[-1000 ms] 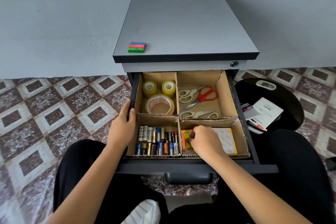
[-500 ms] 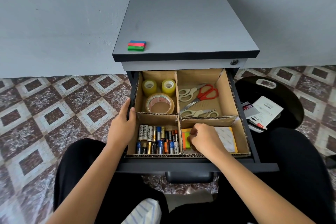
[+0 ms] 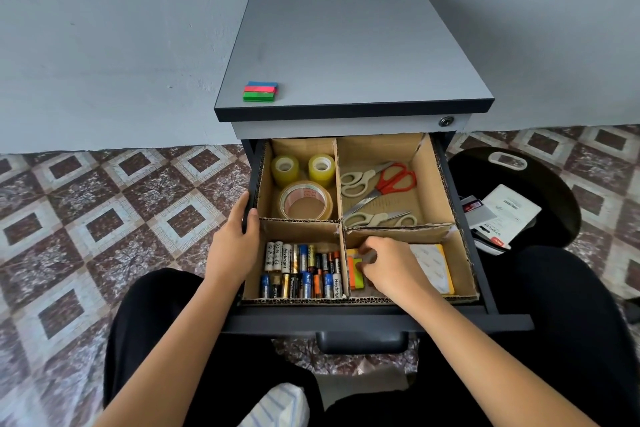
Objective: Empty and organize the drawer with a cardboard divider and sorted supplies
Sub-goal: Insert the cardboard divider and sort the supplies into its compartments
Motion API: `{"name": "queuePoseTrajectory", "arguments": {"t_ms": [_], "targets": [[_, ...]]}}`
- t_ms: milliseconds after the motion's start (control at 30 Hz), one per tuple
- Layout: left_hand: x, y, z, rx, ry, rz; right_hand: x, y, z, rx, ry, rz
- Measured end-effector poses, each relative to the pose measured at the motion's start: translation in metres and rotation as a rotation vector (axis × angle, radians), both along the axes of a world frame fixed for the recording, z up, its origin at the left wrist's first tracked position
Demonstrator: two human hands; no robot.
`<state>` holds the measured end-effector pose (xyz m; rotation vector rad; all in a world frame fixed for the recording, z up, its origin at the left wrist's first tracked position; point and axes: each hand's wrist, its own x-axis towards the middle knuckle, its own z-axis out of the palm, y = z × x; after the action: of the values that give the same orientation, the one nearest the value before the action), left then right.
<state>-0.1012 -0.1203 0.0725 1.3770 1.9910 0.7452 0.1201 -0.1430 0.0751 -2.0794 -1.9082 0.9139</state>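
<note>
Three tape rolls [image 3: 304, 199], three scissors [image 3: 377, 180]; left hand [image 3: 235, 246] grip round drawer wall [image 3: 254, 180], right hand's [image 3: 394, 263] round sticky notes [image 3: 355, 272].

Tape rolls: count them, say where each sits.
3, all in the far-left compartment: left yellowish tape roll and right yellowish tape roll at the back, large tape roll in front.

Soft, fairly bright, even light. The cabinet top [image 3: 353, 45] shows a dull sheen. Faint shadows lie inside the drawer [image 3: 377, 321] at centre. Wide-angle distortion bends the frame edges; focus is sharp throughout.
</note>
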Motion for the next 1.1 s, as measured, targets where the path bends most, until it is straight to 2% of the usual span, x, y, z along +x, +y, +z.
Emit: {"name": "queuePoseTrajectory", "arguments": {"t_ms": [100,233,500,733,900,1000,1100], "targets": [[-0.002,0.001,-0.003,0.009,-0.006,0.004,-0.003,0.003,0.020,0.091,-0.024,0.030],[-0.003,0.003,-0.004,0.017,-0.025,0.003,-0.018,0.024,0.071,0.278,0.071,0.111],[-0.003,0.002,0.001,0.036,-0.064,0.005,-0.067,0.125,0.128,0.602,0.138,0.308],[-0.004,0.001,0.002,0.011,-0.059,0.013,-0.104,0.196,0.137,0.592,-0.015,0.413],[-0.006,0.002,-0.003,0.000,-0.097,0.004,-0.119,0.186,0.132,0.642,-0.180,0.553],[-0.006,0.003,-0.004,0.009,-0.108,-0.003,-0.121,0.179,0.118,0.728,-0.319,0.537],[-0.006,0.003,-0.005,0.015,-0.107,-0.007,-0.119,0.176,0.109,0.772,-0.328,0.502]]}}
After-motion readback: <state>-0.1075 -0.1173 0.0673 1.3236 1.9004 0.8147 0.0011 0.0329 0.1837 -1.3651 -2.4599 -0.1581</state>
